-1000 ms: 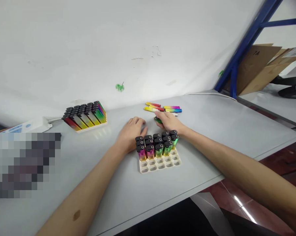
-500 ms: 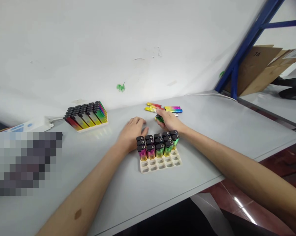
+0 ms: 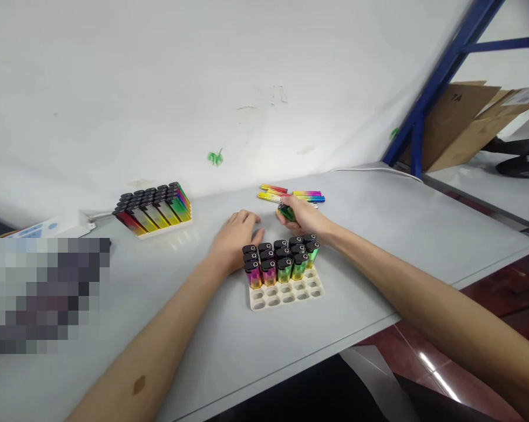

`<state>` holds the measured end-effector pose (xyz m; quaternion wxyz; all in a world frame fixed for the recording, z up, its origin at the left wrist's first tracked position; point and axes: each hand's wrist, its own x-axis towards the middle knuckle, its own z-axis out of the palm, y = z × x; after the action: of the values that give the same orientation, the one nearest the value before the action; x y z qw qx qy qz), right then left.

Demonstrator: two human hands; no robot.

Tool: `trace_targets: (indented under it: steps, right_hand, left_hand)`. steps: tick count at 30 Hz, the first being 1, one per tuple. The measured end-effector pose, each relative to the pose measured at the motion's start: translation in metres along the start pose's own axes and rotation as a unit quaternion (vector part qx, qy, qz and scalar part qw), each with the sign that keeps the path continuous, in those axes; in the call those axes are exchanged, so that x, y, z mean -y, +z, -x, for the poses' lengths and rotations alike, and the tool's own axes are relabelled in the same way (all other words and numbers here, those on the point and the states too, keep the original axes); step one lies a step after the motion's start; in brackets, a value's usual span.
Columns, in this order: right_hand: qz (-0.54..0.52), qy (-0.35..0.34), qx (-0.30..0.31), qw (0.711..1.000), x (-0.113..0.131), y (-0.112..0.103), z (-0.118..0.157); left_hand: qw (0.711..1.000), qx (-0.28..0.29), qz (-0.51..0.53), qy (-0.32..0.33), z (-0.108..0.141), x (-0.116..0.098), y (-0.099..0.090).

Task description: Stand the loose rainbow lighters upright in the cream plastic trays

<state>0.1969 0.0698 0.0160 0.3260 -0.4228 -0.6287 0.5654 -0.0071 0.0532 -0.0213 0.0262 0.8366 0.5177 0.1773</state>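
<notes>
My right hand (image 3: pixel 307 217) has its fingers closed round a green lighter (image 3: pixel 286 212) with a dark top, partly covered by the fingers. My left hand (image 3: pixel 233 239) rests on the table with its fingers stretched out, behind and to the left of a white tray (image 3: pixel 265 303) with holes. Upright lighters (image 3: pixel 284 271) with black tops fill the tray's back rows, apart from a gap at the right; pink, green and gold show on their bodies. Its front holes are bare. Beyond my right hand several shiny coloured lighter-like pieces (image 3: pixel 307 193) lie flat, some partly hidden.
A second tray (image 3: pixel 152 233) packed with upright lighters stands at the back left, near a white device (image 3: pixel 48 225). A white wall runs behind the table (image 3: pixel 379 234). At the right are a blue metal frame (image 3: pixel 416 135) and cardboard boxes (image 3: pixel 460 126). Part of the left is pixelated.
The view has shifted very slightly. My right hand still grips the green lighter, a little more of which shows now; my left hand stays in place.
</notes>
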Motion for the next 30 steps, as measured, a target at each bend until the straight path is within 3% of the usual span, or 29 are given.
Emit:
trace_targets:
  steps: [3, 9, 15, 18, 25, 30]
  right_hand:
    - [-0.020, -0.010, 0.031, 0.999, 0.004, -0.007, 0.003]
    - [-0.005, -0.101, 0.084, 0.991, 0.018, -0.036, 0.020]
    - [-0.025, -0.099, 0.002, 0.995, 0.029, -0.063, 0.039]
    - [-0.026, -0.088, 0.017, 0.996, 0.031, -0.064, 0.045]
    - [0.051, -0.075, 0.160, 0.983, 0.036, -0.051, 0.055]
    - [0.131, -0.099, 0.180, 0.970, 0.044, -0.044, 0.065]
  left_hand:
    - [1.000, 0.000, -0.003, 0.005, 0.000, 0.001, 0.001]
    - [1.000, 0.010, 0.004, -0.007, 0.000, -0.002, -0.001]
    - [1.000, 0.017, 0.010, -0.015, 0.001, -0.005, -0.005]
    - [1.000, 0.012, 0.008, -0.012, 0.001, -0.002, -0.003]
    - [1.000, -0.001, 0.013, -0.003, 0.000, 0.002, 0.001]
    - [1.000, 0.000, 0.016, -0.005, -0.001, 0.002, 0.001]
